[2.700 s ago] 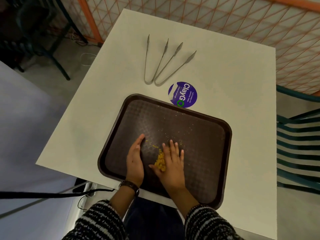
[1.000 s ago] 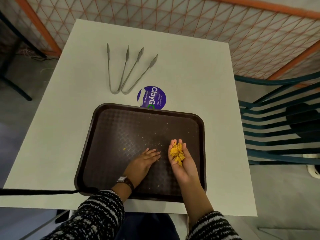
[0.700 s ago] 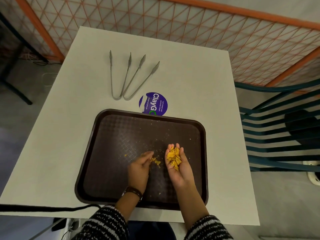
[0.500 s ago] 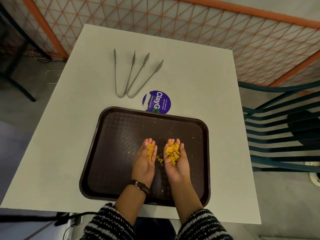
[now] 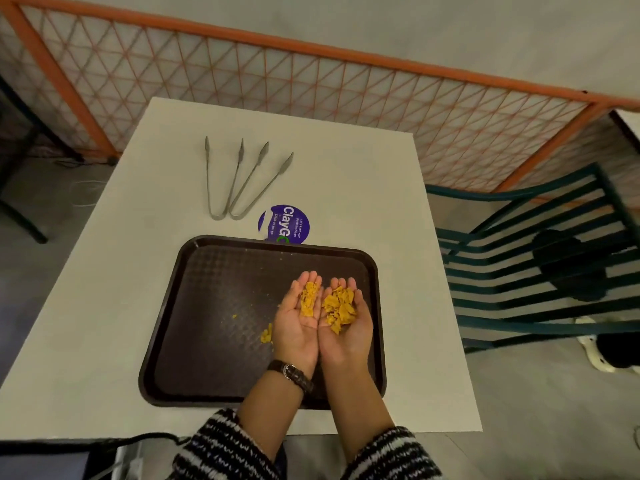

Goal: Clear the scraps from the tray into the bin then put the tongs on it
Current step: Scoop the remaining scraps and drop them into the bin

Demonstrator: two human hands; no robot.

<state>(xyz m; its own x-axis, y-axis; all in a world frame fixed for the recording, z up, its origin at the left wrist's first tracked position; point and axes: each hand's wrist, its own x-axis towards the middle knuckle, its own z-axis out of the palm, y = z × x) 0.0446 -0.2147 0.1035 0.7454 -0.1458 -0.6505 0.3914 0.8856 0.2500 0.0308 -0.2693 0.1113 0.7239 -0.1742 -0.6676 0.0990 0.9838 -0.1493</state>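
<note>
- A purple sticker [image 5: 284, 224] at frame centre read "ClayG…".
- Left hand [image 5: 298, 321] and right hand [image 5: 346, 323] lay palm-up, cupping yellow scraps [image 5: 338, 308] over the dark tray [image 5: 207, 306].
- Tongs [image 5: 239, 181] lay upper left.

A round purple ClayGo sticker [image 5: 284, 224] lies on the white surface [image 5: 363, 188]; an orange mesh fence [image 5: 311, 81] stands behind; a dark green slatted chair [image 5: 533, 268] sits right.

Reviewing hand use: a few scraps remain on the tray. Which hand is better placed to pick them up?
Left. The left hand hangs right beside the leftover scraps on the tray and carries the smaller pile. The right hand is farther away and fuller.
</note>
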